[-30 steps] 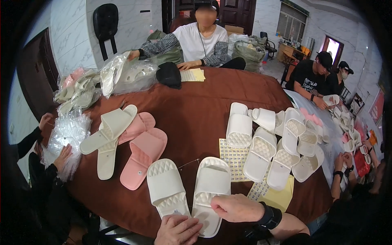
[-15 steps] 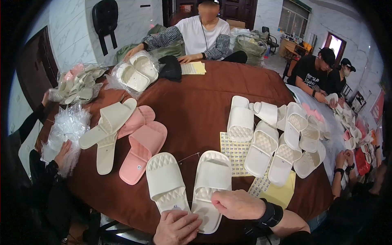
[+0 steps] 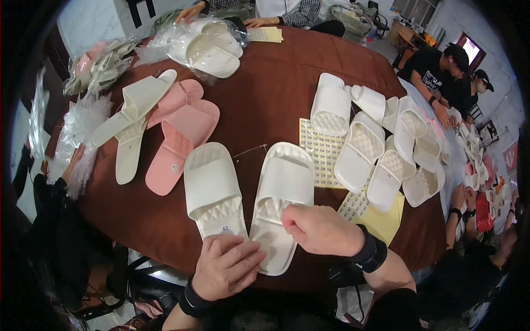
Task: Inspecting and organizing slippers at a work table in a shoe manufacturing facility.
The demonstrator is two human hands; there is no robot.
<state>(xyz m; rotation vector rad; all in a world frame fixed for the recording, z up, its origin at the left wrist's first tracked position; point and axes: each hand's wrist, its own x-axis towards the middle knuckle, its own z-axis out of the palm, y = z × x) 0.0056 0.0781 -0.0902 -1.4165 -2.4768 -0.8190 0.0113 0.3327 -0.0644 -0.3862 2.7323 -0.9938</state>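
Two white slippers lie side by side on the brown-covered table, toes away from me. My left hand [image 3: 229, 265] rests over the heel end of the left white slipper [image 3: 214, 182], fingers bent across it and reaching the edge of the right one. A small round size sticker shows on that slipper's insole, just beyond my fingers. My right hand [image 3: 323, 229] is closed, its thumb and fingertips pressed together over the insole of the right white slipper [image 3: 284, 182]. Whether anything is pinched there is hidden.
Several white slippers [image 3: 359, 154] lie at the right, beside sticker sheets [image 3: 320, 160]. Pink slippers [image 3: 190, 124] and off-white slippers [image 3: 135, 102] overlap at the left, near clear plastic bags [image 3: 83, 132]. Across the table, a person handles bagged slippers [image 3: 212, 55]. Other people work at the right.
The view has tipped downward, so the table sits higher in the picture. The bagged slippers across the table have shifted right. A clear bag now hangs raised at far left. My hands keep their places.
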